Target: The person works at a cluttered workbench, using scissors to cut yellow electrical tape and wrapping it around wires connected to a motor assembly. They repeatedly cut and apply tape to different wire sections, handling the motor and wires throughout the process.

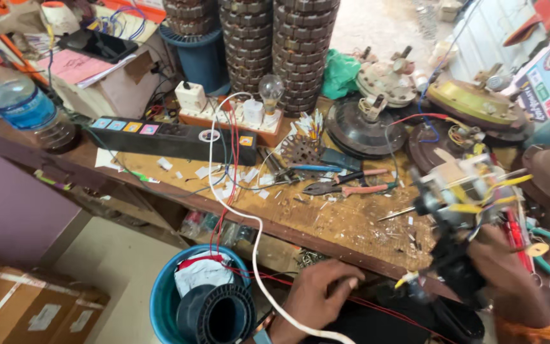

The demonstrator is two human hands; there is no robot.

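Note:
My right hand [503, 271] grips a small motor assembly [463, 191] with yellow wires and a thin shaft sticking out to the left, blurred by motion, held above the bench's right side. My left hand [316, 292] is low at the bench's front edge, fingers curled loosely, resting by a white cable [257, 242] and thin red wires; whether it pinches a wire is unclear. Pliers with pink handles [345, 188] lie on the wooden workbench [345, 223] between the two hands.
A black power strip [173, 137], a switchboard with a bulb [270, 89], stacked stator cores [300, 44], fan motor housings [364, 130], a water bottle [23, 105]. A blue bucket [163, 299] with black spools sits below; cardboard boxes [20, 306] stand at lower left.

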